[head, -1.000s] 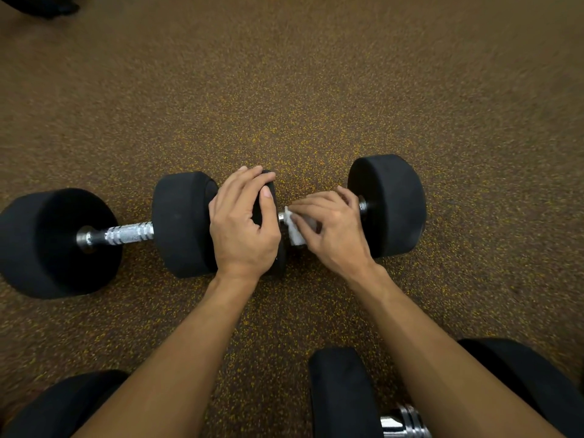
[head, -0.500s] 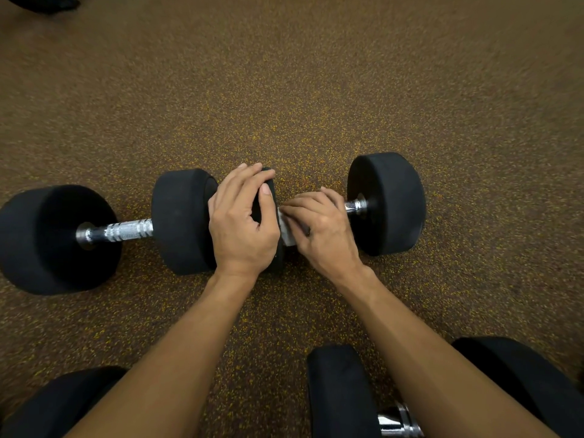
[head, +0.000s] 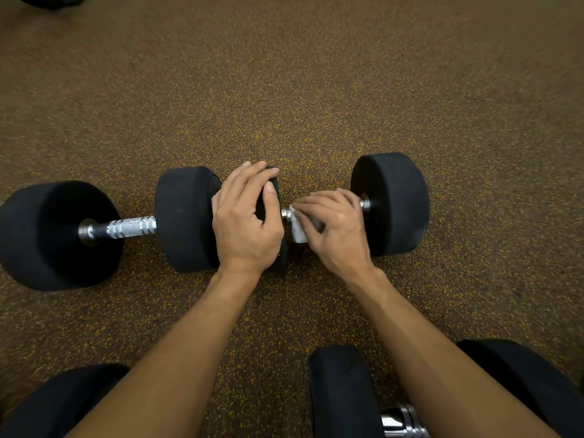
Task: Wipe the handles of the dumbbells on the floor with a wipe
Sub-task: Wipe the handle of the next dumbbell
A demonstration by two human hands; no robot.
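Two black dumbbells lie end to end on the speckled brown floor. My left hand (head: pixel 246 222) grips the left head of the right dumbbell (head: pixel 392 203), covering most of that head. My right hand (head: pixel 335 229) is closed around its chrome handle with a white wipe (head: pixel 297 229) folded under the fingers; a corner of the wipe sticks out on the left. Only the handle's two ends show. The left dumbbell (head: pixel 186 219) lies beside my left hand, its knurled chrome handle (head: pixel 126 228) bare.
A third dumbbell (head: pixel 341 393) lies at the bottom right under my right forearm, its chrome handle partly showing. Another black head (head: pixel 63 403) is at the bottom left. A dark object (head: pixel 47 0) sits at the top left corner. Beyond the dumbbells is open floor.
My right hand slid left along the handle with the wipe, then back to the right, so the wipe's white edge shows again. The left hand stayed on the dumbbell head.
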